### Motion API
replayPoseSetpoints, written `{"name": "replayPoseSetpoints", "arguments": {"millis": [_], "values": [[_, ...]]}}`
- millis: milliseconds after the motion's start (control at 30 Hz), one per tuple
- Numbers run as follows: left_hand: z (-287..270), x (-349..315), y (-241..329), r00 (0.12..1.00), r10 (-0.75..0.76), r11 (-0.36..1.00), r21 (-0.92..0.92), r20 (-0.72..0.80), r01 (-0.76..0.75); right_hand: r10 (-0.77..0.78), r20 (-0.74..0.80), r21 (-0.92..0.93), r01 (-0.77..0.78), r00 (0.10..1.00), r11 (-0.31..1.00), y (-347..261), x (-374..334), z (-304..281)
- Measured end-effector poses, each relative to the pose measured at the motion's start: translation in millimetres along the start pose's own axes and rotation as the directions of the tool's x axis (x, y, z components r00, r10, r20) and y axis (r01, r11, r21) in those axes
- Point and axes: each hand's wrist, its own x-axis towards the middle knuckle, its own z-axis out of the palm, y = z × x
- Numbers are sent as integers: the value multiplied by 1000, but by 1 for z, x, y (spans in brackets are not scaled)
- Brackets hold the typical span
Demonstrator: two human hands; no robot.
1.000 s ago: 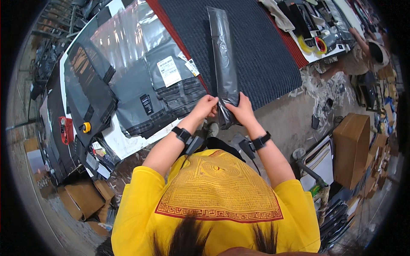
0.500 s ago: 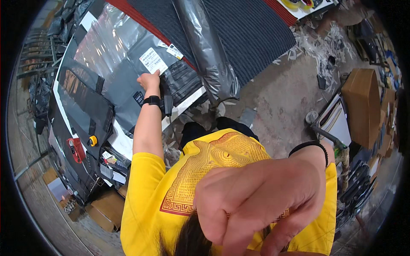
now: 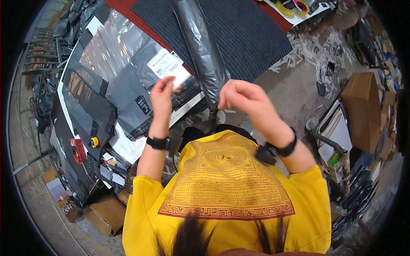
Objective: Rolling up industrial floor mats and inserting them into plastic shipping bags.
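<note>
My left hand (image 3: 162, 100) pinches the lower edge of a white printed label (image 3: 170, 68), which is blurred. Below it lie grey and clear plastic bags (image 3: 117, 55) on a white-edged table (image 3: 188, 109). Over to the right, my right hand (image 3: 244, 97) is raised with its fingers curled in. Whatever is in them, if anything, is hidden. Close by that hand, a long roll wrapped in dark plastic (image 3: 200, 42) lies on a dark ribbed mat (image 3: 252, 38) with a red border.
Rolls of tape (image 3: 294, 6) rest on a white surface at the far right. Shredded scraps (image 3: 316, 55) litter the floor. Cardboard boxes (image 3: 361, 113) stand to the right. On the left are a yellow tape measure (image 3: 93, 142) and a red pouch (image 3: 77, 150).
My right hand has moved from close in front of the camera out toward the roll's near end. My left hand has shifted right, bringing the label with it.
</note>
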Motion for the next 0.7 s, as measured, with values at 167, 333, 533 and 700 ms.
{"name": "replayPoseSetpoints", "arguments": {"millis": [167, 333, 533, 700], "values": [[63, -76, 42, 948, 228, 946, 177, 222, -270, 207, -136, 298, -160, 969, 941, 97, 0, -2], [79, -91, 45, 937, 261, 953, 95, 234, -289, 193, -112, 414, -131, 975, 901, 100, -7, -1], [80, -89, 42, 925, 271, 925, 194, 266, -327, 204, -180, 376, -125, 962, 918, 103, -10, -4], [82, -89, 58, 892, 196, 863, 360, 408, -354, 62, -214, 271, -2, 975, 963, 110, -11, -6]]}}
